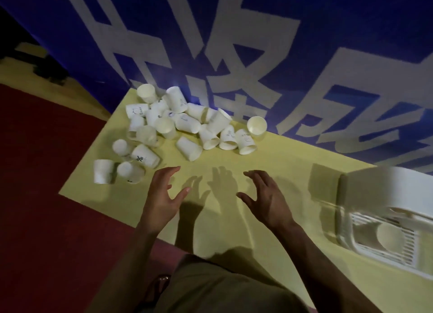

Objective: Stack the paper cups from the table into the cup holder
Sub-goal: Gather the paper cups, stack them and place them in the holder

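Note:
Several white paper cups lie in a loose pile at the far left of the yellow table, some tipped over, some upside down. One cup leans at the pile's right end with its mouth showing. My left hand and my right hand hover above the table in front of the pile, fingers spread, holding nothing. The white cup holder lies on its side at the right edge, with a cup visible inside its clear part.
A blue banner with large white characters rises right behind the table. Red carpet lies to the left, beyond the table's left edge. My lap fills the bottom centre.

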`<state>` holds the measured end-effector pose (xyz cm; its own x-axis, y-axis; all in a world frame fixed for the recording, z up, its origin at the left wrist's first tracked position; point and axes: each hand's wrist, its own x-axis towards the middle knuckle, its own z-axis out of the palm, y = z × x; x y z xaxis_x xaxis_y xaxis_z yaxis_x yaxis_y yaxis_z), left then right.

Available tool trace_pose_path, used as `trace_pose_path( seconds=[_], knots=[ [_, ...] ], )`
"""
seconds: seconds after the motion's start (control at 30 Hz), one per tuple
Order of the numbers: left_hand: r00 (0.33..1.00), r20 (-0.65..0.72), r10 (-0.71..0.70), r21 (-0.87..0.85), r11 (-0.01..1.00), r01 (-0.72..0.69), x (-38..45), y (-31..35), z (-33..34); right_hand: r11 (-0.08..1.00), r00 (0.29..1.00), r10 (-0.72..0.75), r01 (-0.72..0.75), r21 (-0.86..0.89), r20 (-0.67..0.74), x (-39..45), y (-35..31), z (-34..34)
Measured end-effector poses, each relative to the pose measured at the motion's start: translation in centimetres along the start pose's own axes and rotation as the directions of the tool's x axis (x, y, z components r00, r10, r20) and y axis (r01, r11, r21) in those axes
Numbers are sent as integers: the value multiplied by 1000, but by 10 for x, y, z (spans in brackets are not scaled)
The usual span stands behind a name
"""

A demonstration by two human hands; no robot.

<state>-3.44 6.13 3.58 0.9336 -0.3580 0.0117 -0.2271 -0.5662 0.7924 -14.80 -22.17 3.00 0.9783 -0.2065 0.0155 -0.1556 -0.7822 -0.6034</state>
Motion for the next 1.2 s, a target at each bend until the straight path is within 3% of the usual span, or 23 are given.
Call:
trace_pose_path(
  seconds=[0.33, 0.63, 0.93, 1.0, 1.13, 1.2],
  knots=[
    [983, -174, -53, 135, 988, 77, 48, -116, -110, 1000, 1000, -6, 5, 8, 29, 125, -62, 116],
    [994, -107, -24, 248, 968, 50, 56, -161, -121, 991, 994, 87, -81, -103, 62, 175, -65, 181],
    [989, -61, -138, 278, 949, 149, 68, -158, -112, 965, 968, 180, -139, -222, 176, 175, -61, 206],
    [997, -29, -65, 316, 946, 70, 65, -165, -107, 965, 963, 187, -143, -220, 194, 171, -60, 205],
    [981, 26, -195, 335, 926, 175, 61, -189, -102, 977, 955, 174, -136, -167, 242, 163, -61, 202],
    [978, 78, -192, 350, 924, 154, 60, -194, -98, 986, 954, 155, -133, -103, 257, 157, -66, 198]
  ],
)
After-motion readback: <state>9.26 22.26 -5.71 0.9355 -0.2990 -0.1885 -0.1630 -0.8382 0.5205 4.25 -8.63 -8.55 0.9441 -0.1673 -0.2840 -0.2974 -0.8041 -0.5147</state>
